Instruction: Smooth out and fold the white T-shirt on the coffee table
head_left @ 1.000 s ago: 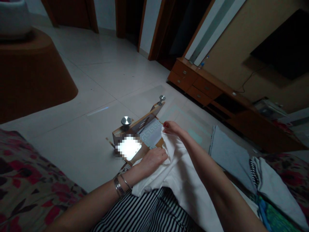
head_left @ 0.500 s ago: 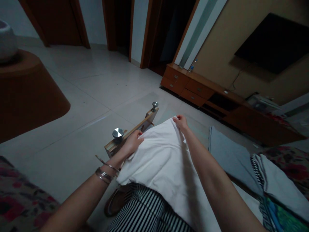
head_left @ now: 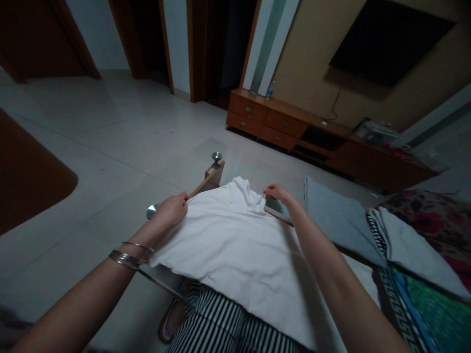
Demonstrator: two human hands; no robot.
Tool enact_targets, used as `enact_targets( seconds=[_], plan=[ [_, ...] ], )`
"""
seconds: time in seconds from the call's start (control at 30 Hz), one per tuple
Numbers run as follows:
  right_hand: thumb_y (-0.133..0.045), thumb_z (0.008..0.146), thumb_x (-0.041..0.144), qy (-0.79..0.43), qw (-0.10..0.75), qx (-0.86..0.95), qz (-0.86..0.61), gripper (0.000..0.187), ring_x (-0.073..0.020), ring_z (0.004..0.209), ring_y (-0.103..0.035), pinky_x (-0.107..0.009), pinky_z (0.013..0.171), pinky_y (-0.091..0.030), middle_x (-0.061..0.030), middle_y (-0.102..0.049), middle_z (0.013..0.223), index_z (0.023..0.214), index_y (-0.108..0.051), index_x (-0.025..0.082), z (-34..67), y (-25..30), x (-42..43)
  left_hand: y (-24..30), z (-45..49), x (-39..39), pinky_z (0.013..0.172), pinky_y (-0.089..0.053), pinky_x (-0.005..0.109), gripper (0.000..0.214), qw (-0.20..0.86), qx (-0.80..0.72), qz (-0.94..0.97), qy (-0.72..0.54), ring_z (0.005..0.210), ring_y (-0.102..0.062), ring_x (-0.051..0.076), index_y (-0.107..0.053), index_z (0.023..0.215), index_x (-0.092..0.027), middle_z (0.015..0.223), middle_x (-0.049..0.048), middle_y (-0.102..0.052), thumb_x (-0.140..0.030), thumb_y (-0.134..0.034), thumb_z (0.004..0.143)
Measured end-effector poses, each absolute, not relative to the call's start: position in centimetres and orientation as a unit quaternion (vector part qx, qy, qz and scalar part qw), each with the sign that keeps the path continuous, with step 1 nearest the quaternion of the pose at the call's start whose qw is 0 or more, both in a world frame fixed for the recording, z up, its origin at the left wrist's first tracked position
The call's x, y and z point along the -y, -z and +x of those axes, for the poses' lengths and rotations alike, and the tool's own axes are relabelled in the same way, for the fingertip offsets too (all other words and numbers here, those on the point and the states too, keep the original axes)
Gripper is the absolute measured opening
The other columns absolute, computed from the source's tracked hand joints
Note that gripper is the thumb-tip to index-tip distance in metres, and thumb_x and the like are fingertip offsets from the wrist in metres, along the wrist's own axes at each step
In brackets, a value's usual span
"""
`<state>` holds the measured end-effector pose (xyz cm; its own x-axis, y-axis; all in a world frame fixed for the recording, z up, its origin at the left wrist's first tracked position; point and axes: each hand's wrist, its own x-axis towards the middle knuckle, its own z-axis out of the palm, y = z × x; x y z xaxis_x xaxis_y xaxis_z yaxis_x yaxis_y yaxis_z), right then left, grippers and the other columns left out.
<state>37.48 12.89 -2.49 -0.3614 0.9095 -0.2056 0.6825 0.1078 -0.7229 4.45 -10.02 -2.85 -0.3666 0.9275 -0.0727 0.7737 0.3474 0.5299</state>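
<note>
A white shirt [head_left: 228,240] lies spread and wrinkled over a low glass-topped table and toward my striped trousers [head_left: 217,318]. Along its far edge the fabric is bunched into a raised fold. My left hand [head_left: 172,211], with bangles at the wrist, is closed on the shirt's left edge. At the far right corner, my right hand [head_left: 277,192] has its fingers pinched together against a bit of the white cloth; the fingertips are small and partly hidden. Beside my left hand is a round metal knob [head_left: 151,211] of the table.
A second metal knob [head_left: 217,157] tops the table's far corner. To the right lie a folded grey cloth [head_left: 336,215], a folded white garment [head_left: 419,250] and a green-blue cloth [head_left: 434,304]. A floral sofa [head_left: 423,211] and a wooden TV cabinet [head_left: 283,122] stand beyond.
My left hand has moved left, drawing the shirt's left edge outward and widening it. The far edge has bunched near my right hand. The head view has turned right.
</note>
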Motion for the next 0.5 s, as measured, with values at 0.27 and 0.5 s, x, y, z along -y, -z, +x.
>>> enact_targets(
  seconds=[0.27,0.5],
  plan=[
    [-0.068,0.061,0.025,-0.380,0.129,0.752,-0.523,0.013,-0.0098,0.054,-0.046,-0.023,0.055,-0.037,0.0034,-0.055,0.057,0.059,-0.057,0.017,37.8,3.2,-10.8,1.4,6.0,10.6,0.074,-0.040,0.039,0.022,0.104,-0.823,0.550,-0.098,0.082,-0.057,0.030,-0.059,0.102,-0.013,0.092,0.0158,-0.063,-0.017,-0.046,0.084],
    [-0.061,0.072,0.026,-0.366,0.123,0.764,-0.518,0.011,-0.0090,0.056,-0.050,-0.020,0.054,-0.039,0.0001,-0.060,0.065,0.069,-0.059,0.015,38.7,1.7,-10.8,0.6,16.1,11.1,0.090,-0.038,0.041,0.023,-0.017,-0.660,0.740,-0.129,0.105,-0.050,0.027,-0.059,0.103,-0.014,0.113,0.0133,-0.058,-0.012,-0.041,0.089]
  ],
)
